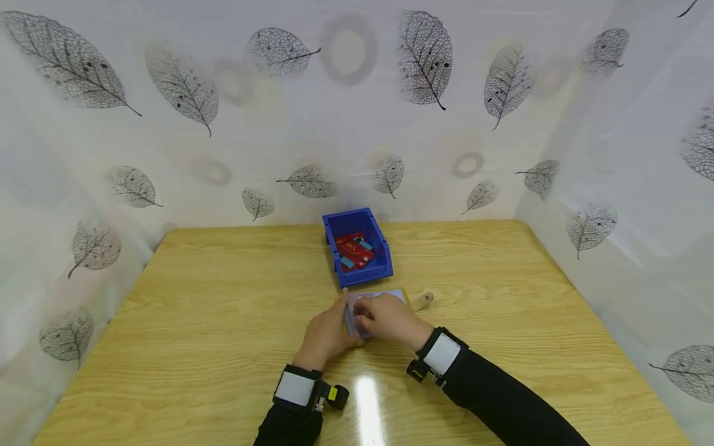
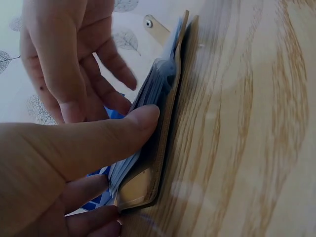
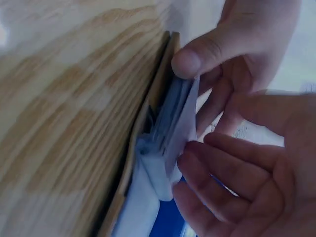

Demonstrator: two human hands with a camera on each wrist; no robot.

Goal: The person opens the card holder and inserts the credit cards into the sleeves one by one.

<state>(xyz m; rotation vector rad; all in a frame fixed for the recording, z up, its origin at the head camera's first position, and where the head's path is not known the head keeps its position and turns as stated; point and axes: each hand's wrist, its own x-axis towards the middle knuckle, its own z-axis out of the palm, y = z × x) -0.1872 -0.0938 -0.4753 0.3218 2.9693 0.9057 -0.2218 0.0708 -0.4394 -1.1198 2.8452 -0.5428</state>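
A tan card holder (image 1: 406,296) lies spread on the wooden table, with a stack of clear plastic sleeves (image 3: 170,131) inside it. My left hand (image 1: 328,334) grips its left end, the thumb pressing along the sleeve edges in the left wrist view and the other fingers on the far side. Over the sleeves is my right hand (image 1: 390,319). Its loosely bent fingertips (image 3: 190,160) touch the face of the top sleeve in the right wrist view, with the thumb held apart. A strap with a metal snap (image 2: 148,23) sticks out from the holder's right side.
Just behind the holder stands a blue plastic bin (image 1: 379,273) with several red cards (image 1: 355,251) in it. A white curtain (image 1: 357,124) printed with leaves surrounds the table (image 1: 223,310) at the back and both sides.
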